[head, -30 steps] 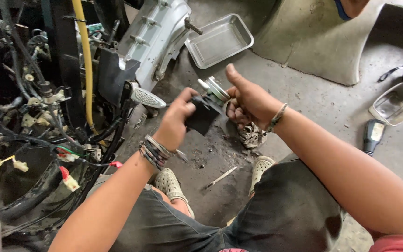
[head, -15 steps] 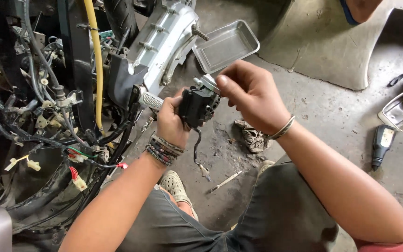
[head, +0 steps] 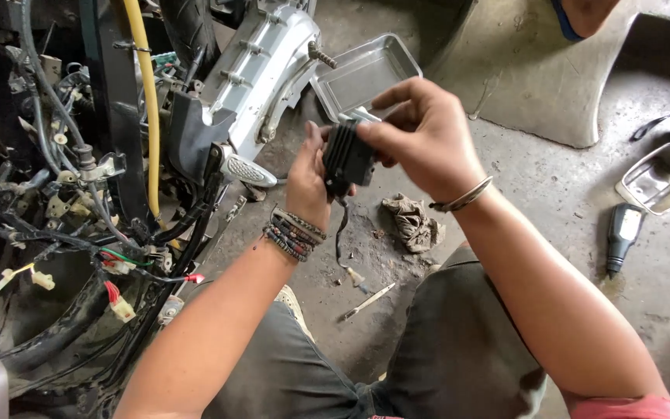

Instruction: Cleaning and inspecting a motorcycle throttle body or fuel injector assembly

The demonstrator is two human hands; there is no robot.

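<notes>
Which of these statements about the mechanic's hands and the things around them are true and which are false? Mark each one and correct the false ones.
1. Both hands hold a black finned part. True: the left hand and right hand share the black finned part.
2. The metal tray lies on the person's lap. False: the metal tray sits on the concrete floor beside the silver engine cover.
3. A crumpled rag lies on the floor below the hands. True: the rag.
4. The left wrist is bare. False: it wears stacked beaded bracelets.
5. A yellow cable runs through the frame at left. True: the yellow cable.
</notes>
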